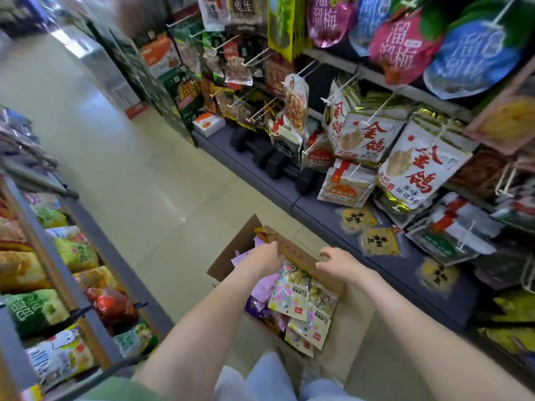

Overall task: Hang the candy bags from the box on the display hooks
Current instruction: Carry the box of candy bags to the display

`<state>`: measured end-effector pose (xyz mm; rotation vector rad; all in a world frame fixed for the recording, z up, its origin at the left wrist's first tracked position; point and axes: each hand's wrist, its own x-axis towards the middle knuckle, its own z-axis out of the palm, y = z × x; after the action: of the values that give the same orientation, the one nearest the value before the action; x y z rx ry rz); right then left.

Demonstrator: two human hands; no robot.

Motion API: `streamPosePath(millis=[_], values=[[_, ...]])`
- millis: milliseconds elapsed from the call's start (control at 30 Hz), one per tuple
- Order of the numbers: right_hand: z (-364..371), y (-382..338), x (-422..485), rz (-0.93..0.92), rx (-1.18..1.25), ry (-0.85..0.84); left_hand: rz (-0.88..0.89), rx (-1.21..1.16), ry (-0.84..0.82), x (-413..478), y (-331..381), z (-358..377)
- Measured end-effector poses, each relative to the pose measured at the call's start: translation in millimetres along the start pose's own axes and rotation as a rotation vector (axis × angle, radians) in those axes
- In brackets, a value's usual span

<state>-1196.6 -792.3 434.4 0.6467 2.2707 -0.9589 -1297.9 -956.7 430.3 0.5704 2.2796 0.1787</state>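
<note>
Several snack bags [72, 250] shelved at left, my left hand [269, 254] gripping the box flap [298, 253], candy bags [292, 296] heaped inside the box [230, 250] on the floor [144, 169], my right hand [343, 263] curled on the same flap, display hooks [338, 88] at right.

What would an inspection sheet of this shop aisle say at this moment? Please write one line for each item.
Surface: pale tiled floor.
Job's things: open cardboard box on the floor, holding candy bags; several display hooks are bare.
Clutter: black dumbbells and loose yellow packets on the rack's base.
Hands: left hand grips the box flap; right hand touches the same flap, grip unclear.
Cables: nothing seen.
Surroundings: hanging snack bags on the right; a shelf of more packets on the left.
</note>
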Motion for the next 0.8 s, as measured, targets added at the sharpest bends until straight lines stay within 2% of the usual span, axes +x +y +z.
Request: streamPosePath(millis=[167,267,367,600,800], values=[[-6.3,12.5,9.7,0.072,0.04,0.003,0.124,0.121,-0.076,12.8,16.7,-0.2],[-6.1,-1.9,27.5,0.093,0.06,-0.023,0.175,0.175,-0.129,28.5,5.6,-15.1],[-5.4,-29.3,55.4,0.126,0.095,-0.021,0.213,0.218,-0.115,53.7,-19.0,-42.8],[6.9,-104.6,124.7,0.329,0.386,0.104,0.299,0.316,-0.156,146.0,-90.6,-132.0],[14.4,-144.6,139.4,0.461,0.579,0.19,0.406,0.46,-0.197,183.4,-102.2,-184.8]])
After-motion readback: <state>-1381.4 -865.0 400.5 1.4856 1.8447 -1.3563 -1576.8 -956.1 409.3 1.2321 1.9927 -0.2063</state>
